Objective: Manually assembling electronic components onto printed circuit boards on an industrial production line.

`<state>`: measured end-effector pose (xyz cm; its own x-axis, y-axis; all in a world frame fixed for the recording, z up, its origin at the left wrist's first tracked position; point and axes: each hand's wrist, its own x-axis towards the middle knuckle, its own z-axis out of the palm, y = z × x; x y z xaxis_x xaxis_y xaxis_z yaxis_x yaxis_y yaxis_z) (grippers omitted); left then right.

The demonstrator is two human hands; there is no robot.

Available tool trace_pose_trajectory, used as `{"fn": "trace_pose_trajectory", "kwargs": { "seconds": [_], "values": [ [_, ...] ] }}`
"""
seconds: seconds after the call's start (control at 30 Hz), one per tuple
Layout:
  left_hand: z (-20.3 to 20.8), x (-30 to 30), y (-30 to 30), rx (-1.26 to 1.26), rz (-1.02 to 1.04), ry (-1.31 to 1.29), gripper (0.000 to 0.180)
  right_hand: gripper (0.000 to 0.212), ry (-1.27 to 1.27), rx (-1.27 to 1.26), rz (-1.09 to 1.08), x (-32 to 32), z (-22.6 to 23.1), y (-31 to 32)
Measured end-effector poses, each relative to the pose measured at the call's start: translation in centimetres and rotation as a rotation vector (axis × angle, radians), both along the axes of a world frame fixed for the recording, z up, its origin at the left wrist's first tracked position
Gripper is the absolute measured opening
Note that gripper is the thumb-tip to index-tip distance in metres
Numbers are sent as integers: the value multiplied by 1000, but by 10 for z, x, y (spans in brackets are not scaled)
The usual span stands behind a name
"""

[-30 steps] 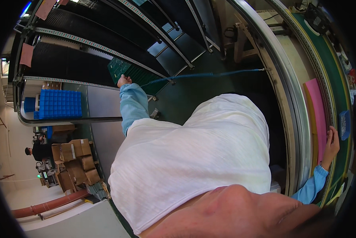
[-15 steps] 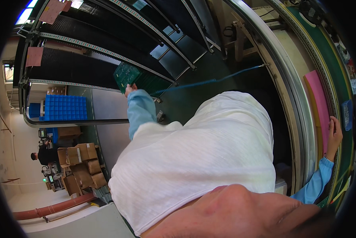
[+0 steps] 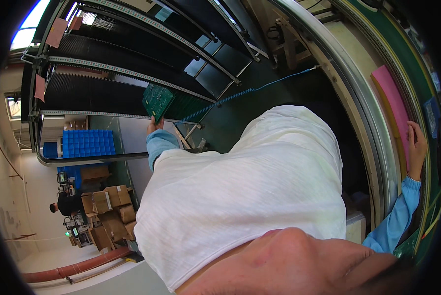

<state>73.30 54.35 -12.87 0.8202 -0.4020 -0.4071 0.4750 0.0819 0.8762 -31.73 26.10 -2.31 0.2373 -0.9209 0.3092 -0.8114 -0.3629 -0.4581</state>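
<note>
My left hand is closed on the near edge of a green circuit board, fingers at its lower corner. The board is tilted at the side of a black slotted rack, by a row of other green boards standing in the slots. Whether its far edge sits in a slot, I cannot tell. Far to the right, my right hand holds nothing visible, its fingers apart. It rests by the conveyor's edge beside a pink sheet.
A coiled blue hose stretches from the bench frame toward the rack. Blue divided bins and opened cardboard boxes stand at the left, with a seated person beyond them. A green conveyor belt runs along the right.
The whole view has shifted slightly. My left hand has drawn a little down and left with the board, which shows more of its face. The right hand remains beside the pink sheet.
</note>
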Motion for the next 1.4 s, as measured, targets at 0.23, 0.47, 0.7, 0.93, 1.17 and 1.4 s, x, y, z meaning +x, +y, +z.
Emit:
{"fn": "trace_pose_trajectory", "kwargs": {
  "seconds": [0.23,0.47,0.7,0.93,1.17,1.4],
  "values": [
    [-49,-54,90,-169,-591,127,35,21,-46,-71,-67,13,23,13],
    [28,-135,-146,-420,-1048,-150,35,20,-42,-62,-21,32,50,26],
    [164,-492,-378,-813,-1571,77,32,53,-149,52,96,89,122,53],
    [217,-777,-369,-794,-1919,451,21,72,-1109,-591,-13,130,116,63],
    [231,-790,-399,-592,-2261,-293,28,33,-1739,-394,-350,62,115,112],
    [222,-788,-490,-418,-2241,-274,50,32,-1840,152,-298,16,92,122]
  ]
}}
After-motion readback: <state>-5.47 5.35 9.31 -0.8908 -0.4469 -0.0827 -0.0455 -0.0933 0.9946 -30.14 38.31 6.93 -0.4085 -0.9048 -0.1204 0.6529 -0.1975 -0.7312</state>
